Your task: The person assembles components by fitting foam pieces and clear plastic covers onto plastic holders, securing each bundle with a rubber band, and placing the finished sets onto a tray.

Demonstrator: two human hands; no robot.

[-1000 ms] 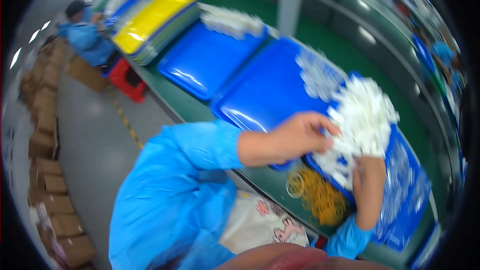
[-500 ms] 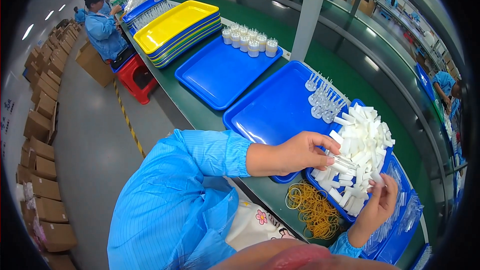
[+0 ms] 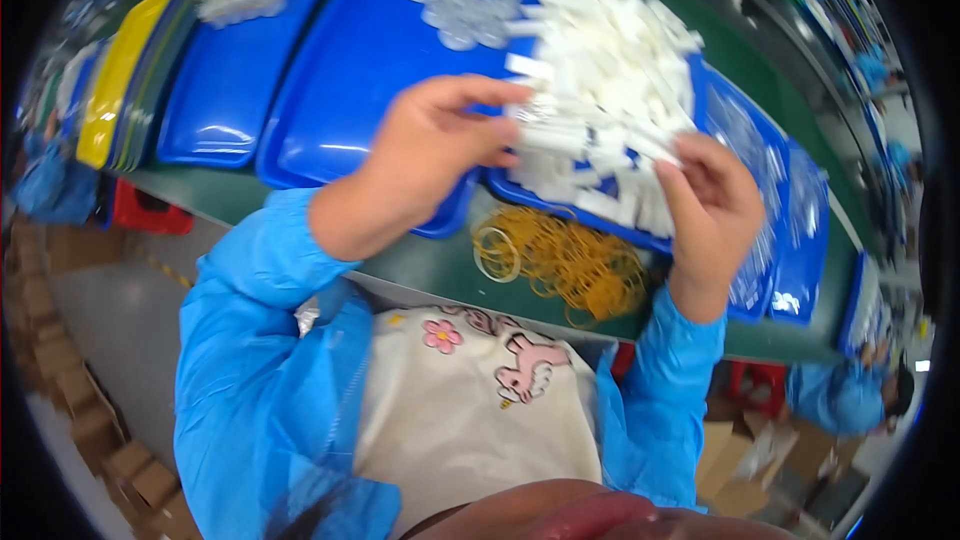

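Over a blue tray (image 3: 690, 90) heaped with white rectangular pieces (image 3: 620, 45), both hands are at work. My left hand (image 3: 425, 145) pinches a few slim clear tubes (image 3: 540, 118) between thumb and fingers; blur hides their exact number. Between the thumb and fingertips of my right hand (image 3: 712, 205) is one white piece (image 3: 652, 143), pointing toward the left hand. A tangle of yellow-brown rubber bands (image 3: 590, 265) lies just in front of the tray, with a pale ring (image 3: 497, 255) at its left side.
Left of the heap, a blue tray (image 3: 330, 80) carries clear round-based parts (image 3: 465, 5). Farther left are another blue tray (image 3: 225, 90) with white-filled parts and stacked yellow trays (image 3: 130, 80). Trays of clear plastic pieces (image 3: 745, 150) stand right. Co-workers sit at both sides.
The view has swung to the right and down, so the trays appear farther left. My right hand has brought its white piece closer to the tubes in my left hand.
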